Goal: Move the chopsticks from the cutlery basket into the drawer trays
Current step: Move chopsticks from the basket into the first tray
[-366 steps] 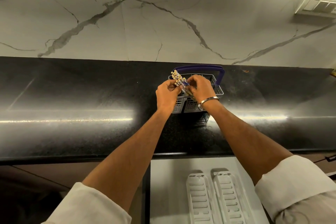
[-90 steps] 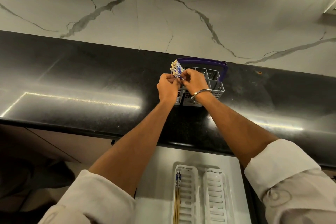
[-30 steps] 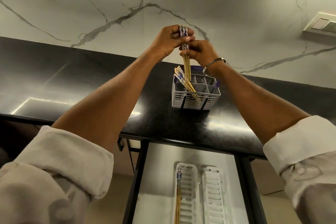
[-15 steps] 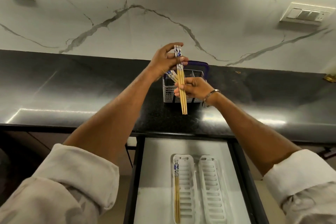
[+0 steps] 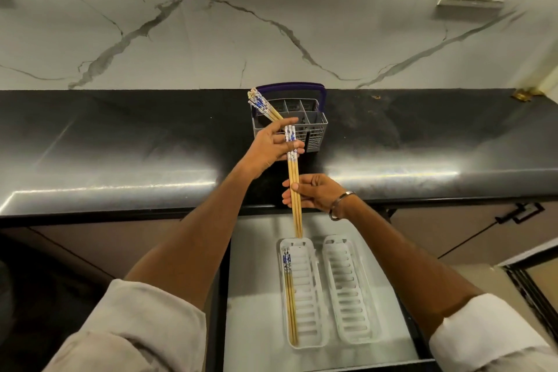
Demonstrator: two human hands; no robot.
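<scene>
Both hands grip a chopstick pair (image 5: pixel 294 187), left hand (image 5: pixel 273 146) at its patterned end, right hand (image 5: pixel 317 195) steadying the shafts, tips seemingly aimed toward the left tray (image 5: pixel 311 296) for laying flat

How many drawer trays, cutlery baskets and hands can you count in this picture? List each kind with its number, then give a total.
Drawer trays: 2 (left tray, right tray)
Cutlery basket: 1
Hands: 2 (left hand, right hand)
Total: 5
</scene>
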